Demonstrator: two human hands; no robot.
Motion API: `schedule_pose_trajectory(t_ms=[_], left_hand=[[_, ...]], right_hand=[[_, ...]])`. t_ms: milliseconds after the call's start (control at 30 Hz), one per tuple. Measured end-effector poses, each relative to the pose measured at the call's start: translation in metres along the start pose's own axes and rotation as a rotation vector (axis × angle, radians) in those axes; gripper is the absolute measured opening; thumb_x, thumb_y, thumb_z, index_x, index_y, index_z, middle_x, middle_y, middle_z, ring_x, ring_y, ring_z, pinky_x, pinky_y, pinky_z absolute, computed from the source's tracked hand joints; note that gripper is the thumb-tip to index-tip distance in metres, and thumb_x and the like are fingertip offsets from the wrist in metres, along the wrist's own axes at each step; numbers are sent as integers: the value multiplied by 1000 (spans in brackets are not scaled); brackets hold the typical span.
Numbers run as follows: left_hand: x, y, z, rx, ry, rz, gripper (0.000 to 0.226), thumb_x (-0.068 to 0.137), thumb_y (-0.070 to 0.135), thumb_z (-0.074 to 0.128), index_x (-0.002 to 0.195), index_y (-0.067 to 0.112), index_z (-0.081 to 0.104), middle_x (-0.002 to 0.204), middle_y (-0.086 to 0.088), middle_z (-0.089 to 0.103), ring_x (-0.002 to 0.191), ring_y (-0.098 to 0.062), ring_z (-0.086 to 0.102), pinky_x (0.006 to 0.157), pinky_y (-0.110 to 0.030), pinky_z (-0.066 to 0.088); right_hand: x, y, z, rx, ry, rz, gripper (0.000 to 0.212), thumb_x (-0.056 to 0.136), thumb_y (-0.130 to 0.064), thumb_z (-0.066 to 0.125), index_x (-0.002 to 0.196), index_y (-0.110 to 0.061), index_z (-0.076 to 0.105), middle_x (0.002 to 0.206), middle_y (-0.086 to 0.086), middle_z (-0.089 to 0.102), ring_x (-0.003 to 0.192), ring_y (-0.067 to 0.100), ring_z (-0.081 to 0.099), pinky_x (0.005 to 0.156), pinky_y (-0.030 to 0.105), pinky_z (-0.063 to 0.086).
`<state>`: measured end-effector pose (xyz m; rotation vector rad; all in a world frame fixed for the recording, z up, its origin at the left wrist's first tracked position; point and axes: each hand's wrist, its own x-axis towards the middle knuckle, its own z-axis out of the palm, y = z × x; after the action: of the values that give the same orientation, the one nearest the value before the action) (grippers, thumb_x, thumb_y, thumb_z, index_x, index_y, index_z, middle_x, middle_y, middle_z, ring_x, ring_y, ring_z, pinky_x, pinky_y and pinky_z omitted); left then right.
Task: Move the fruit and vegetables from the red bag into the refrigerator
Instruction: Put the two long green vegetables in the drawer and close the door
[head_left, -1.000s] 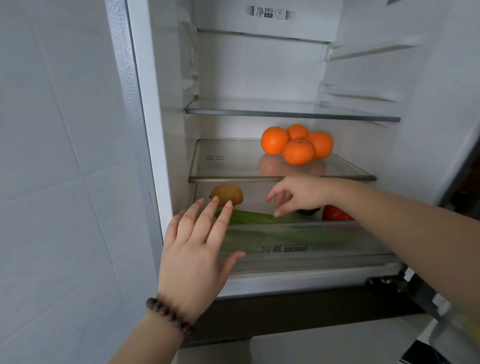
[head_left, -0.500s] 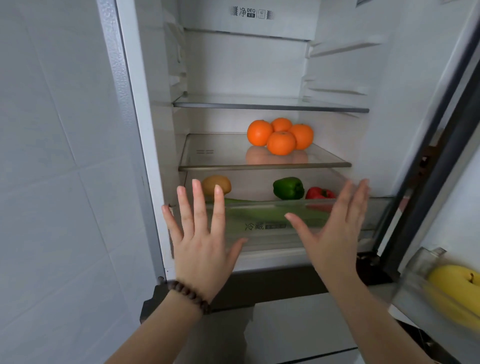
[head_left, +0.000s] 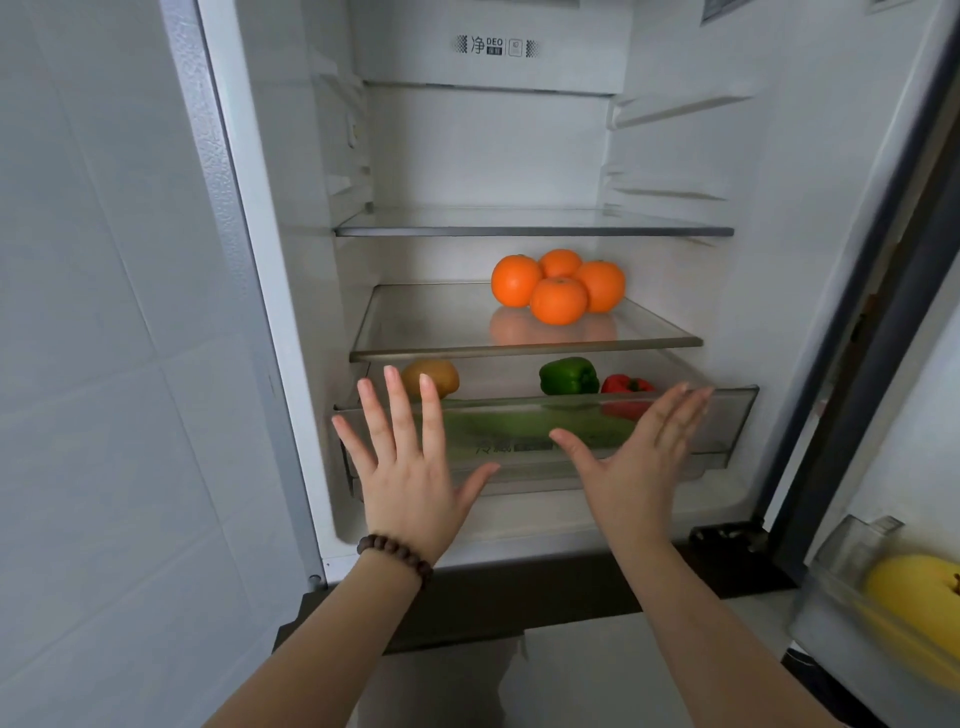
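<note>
— So, where's the produce?
— In the fridge drawer (head_left: 727, 415): kiwi (head_left: 434, 375), green pepper (head_left: 567, 375), red pepper (head_left: 626, 385); oranges (head_left: 558, 286) on the shelf (head_left: 431, 327) above.
— And the hands?
— Left hand (head_left: 410, 467) and right hand (head_left: 639, 457) flat, fingers spread, at the drawer front, holding nothing.

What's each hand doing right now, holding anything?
Left hand: open, fingers spread straight, flat against the crisper drawer front, holding nothing.
Right hand: open, fingers straight, at the drawer front, holding nothing.
</note>
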<state>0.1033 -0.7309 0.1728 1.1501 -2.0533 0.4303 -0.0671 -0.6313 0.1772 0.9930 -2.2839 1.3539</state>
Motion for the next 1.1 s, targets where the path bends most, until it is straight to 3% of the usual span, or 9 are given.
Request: schedule_pose_trajectory(t_ms=[233,400,633,733,900,1100], left_hand=[[24,-2,22,-19,-41,-15,113,72,77,45,149,8,-1,155,-22,-4,142,-43,-8,109,-68,4],[38,-3,36,-30,-54,-28,116,71,75,48,149,10,-7,155,-21,-6,141,-42,-15,109,-67,3],[58,-1,53,-20,-110,-51,113,70,74,53,150,14,1,155,-22,-5,141,-44,-9,105,-66,2],[61,0,60,-47,-76,-54,112,70,69,59,150,17,1,155,-22,-7,140,-43,-17,104,-66,2],[62,-1,68,-27,-40,-39,112,69,68,61,150,15,6,154,-26,0,139,-48,-6,104,-70,6],[59,0,63,-9,-74,-45,109,71,66,60,151,17,3,155,-22,-6,140,-45,-10,105,-66,0]], right_hand=[[22,-2,27,94,-21,53,133,60,-80,53,145,-3,-16,154,19,-20,143,29,-18,118,44,-2],[36,-3,41,136,-13,64,133,61,-76,58,145,-5,-17,154,17,-22,143,28,-19,115,39,-6],[58,-2,63,128,-2,71,133,59,-74,57,145,1,-10,154,25,-14,143,35,-13,115,41,-4],[66,1,71,108,1,54,132,59,-74,56,145,4,-7,153,28,-10,143,37,-10,117,44,-1],[70,8,82,95,45,21,130,60,-74,55,144,7,-2,152,32,-6,143,41,-6,116,44,0],[67,10,78,75,29,20,130,62,-74,58,145,6,-2,153,30,-7,143,38,-6,115,42,-1]])
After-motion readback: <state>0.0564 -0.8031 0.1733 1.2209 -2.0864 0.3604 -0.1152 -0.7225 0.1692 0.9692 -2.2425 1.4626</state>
